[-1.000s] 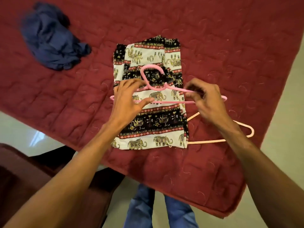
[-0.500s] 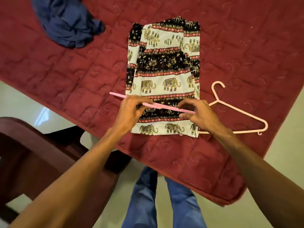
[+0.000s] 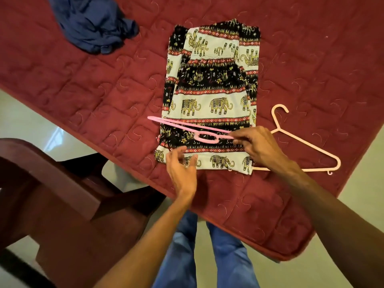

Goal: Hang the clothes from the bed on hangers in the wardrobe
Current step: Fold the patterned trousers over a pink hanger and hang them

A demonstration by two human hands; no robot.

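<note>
A folded garment with an elephant print (image 3: pixel 212 96) lies flat on the dark red quilted bed (image 3: pixel 104 86). My right hand (image 3: pixel 257 146) pinches one end of a pink hanger (image 3: pixel 191 129), held edge-on just above the garment's lower part. My left hand (image 3: pixel 181 169) hovers with spread fingers over the garment's near hem, apart from the hanger. A second, paler pink hanger (image 3: pixel 303 142) lies on the quilt to the right, partly behind my right wrist. A crumpled dark blue garment (image 3: pixel 93 23) sits at the far left of the bed.
A dark wooden chair (image 3: pixel 52 194) stands at the lower left beside the bed's edge. My jeans-clad legs (image 3: pixel 207 252) are on the pale tiled floor (image 3: pixel 31 125) below the bed corner. The wardrobe is out of view.
My left hand has let go of the pink hanger and dropped toward the garment's hem. The right hand alone now holds the hanger. The view has shifted closer.
</note>
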